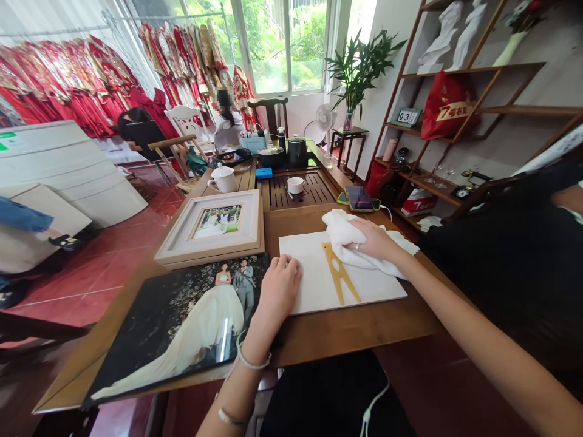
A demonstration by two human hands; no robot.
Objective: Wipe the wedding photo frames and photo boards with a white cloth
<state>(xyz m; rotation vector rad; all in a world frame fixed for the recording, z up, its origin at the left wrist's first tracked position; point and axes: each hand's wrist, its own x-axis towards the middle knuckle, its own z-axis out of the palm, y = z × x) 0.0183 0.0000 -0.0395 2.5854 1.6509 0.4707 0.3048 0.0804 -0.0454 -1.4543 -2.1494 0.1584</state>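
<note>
On the wooden table lies a white board [310, 291], flat, with a flat yellow clothespin-shaped piece [339, 273] on its face; whether that piece is loose or fixed I cannot tell. My left hand [283, 280] is closed at the board's left edge, its fingers curled and the fingertips partly hidden. A white cloth [341, 227] is bunched under my right hand [376, 243], which grips it against the board's upper right part. Left of the board, a large glossy wedding photo panel [195, 315] lies face up. Behind it is a light wooden picture frame [248, 227] with a small photo.
Behind the board are a tea tray [312, 197], a small white cup [296, 185], a lidded white mug [223, 179] and a phone [362, 199] on a cable. Shelves [473, 70] stand at the right. Another person [226, 124] sits at the far end.
</note>
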